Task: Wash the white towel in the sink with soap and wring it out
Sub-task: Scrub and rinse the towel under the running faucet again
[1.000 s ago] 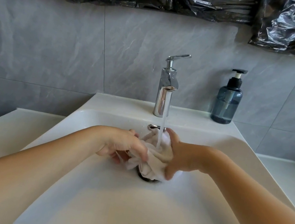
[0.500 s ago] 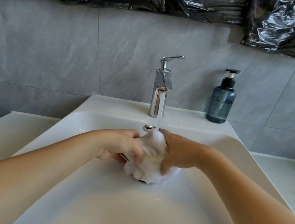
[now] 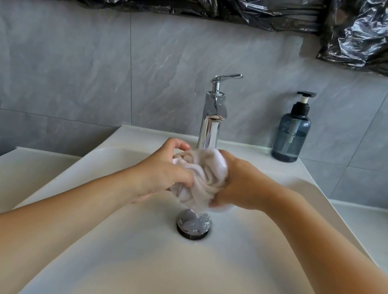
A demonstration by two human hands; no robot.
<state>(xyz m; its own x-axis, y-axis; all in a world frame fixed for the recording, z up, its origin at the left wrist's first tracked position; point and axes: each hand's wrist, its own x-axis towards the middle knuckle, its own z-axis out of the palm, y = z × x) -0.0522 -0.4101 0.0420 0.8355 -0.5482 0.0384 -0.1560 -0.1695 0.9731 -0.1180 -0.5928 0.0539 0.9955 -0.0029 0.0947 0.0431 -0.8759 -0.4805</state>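
Both hands have lifted the white towel [image 3: 204, 177] up from the drain [image 3: 193, 224], close under the faucet [image 3: 213, 114]; left hand [image 3: 165, 173] and right hand [image 3: 240, 186] grip it bunched, fingers curled, so rinsing or wringing seems underway. Sink [image 3: 142, 254] holds no standing water I can see; soap bottle [image 3: 292, 133] looks around half full.

white towel [image 3: 199, 176], chrome faucet [image 3: 212, 116], blue-grey soap bottle [image 3: 291, 135], grey veined tiles [image 3: 72, 68]
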